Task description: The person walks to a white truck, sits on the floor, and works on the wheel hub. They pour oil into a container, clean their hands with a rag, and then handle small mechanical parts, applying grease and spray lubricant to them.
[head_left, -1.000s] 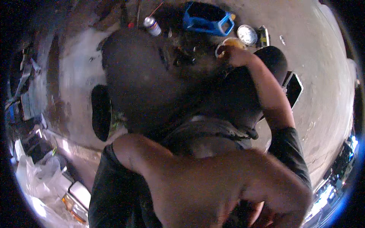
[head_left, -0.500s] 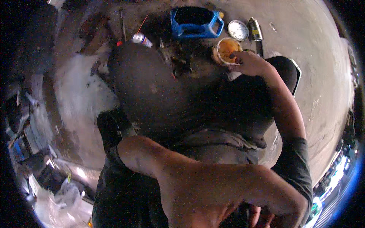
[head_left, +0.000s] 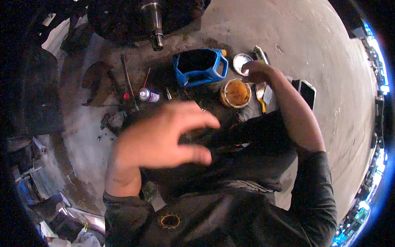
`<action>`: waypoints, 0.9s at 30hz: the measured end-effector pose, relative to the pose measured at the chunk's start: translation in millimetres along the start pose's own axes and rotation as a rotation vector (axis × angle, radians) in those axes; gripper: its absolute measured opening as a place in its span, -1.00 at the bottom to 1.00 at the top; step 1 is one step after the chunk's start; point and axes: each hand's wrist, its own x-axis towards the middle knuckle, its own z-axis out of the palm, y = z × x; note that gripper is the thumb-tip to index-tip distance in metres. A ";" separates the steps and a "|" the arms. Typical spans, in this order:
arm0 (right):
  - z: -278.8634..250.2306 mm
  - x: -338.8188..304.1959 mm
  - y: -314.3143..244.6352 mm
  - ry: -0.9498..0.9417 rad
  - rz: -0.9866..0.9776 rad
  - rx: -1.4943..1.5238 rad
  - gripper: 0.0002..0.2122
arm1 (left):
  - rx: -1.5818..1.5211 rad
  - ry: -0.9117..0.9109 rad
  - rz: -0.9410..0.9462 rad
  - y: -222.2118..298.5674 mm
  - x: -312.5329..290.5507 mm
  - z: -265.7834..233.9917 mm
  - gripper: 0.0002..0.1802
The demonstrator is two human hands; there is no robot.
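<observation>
Head view: the right hand (head_left: 254, 72) is stretched to the concrete floor (head_left: 312, 37), its fingers curled over the rim of a round tin lid (head_left: 240, 62) just beside an open tin of orange grease (head_left: 235, 93). The left hand (head_left: 162, 138) is raised, blurred, fingers loosely curved, nothing grasped. A blue can (head_left: 200, 66) lies nearby.

Head view, looking down at a stained concrete floor (head_left: 312, 37). Left hand (head_left: 160, 140) — raised close to the camera, blurred, fingers curled and apart, holding nothing. Right hand (head_left: 255, 72) reaches forward, resting at a round white lid (head_left: 240, 62), just beyond an open tin of orange-brown grease (head_left: 235, 93). Beside the tin: a cut-open blue plastic jug (head_left: 199, 68); farther left, a small spray can (head_left: 148, 95) lying on the floor.
</observation>
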 end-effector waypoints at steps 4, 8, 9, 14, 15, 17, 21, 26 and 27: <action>112.6 103.9 42.2 0.138 -0.164 0.190 -0.65 | 0.255 0.252 -0.412 -32.3 27.1 -19.4 -0.51; 242.7 182.1 -34.4 0.311 -0.009 0.398 -0.66 | 0.146 0.236 -0.608 -60.6 69.9 -10.3 -0.46; 266.5 194.1 -51.1 0.357 0.051 0.334 -0.66 | 0.136 0.247 -0.662 -73.2 74.1 -1.2 -0.45; 303.4 202.9 -95.9 0.384 0.242 -0.158 -0.61 | 0.149 0.129 -0.661 -86.1 62.2 14.3 -0.46; 309.9 202.3 -100.8 0.474 0.277 -0.280 -0.66 | 0.128 0.155 -0.665 -90.2 59.9 14.9 -0.47; 319.7 206.9 -83.6 0.467 0.181 -0.183 -0.70 | 0.135 0.212 -0.625 -97.9 62.0 13.2 -0.48; 323.6 218.9 -64.5 0.646 0.141 -0.444 -0.59 | 0.109 0.236 -0.703 -114.2 51.2 8.2 -0.54; 329.0 204.9 -64.2 0.798 -0.071 -0.549 -0.72 | 0.152 0.249 -0.700 -102.6 42.1 10.9 -0.53; 315.1 203.6 -74.4 0.653 -0.099 -0.419 -0.70 | 0.145 0.232 -0.722 -102.2 40.2 10.7 -0.52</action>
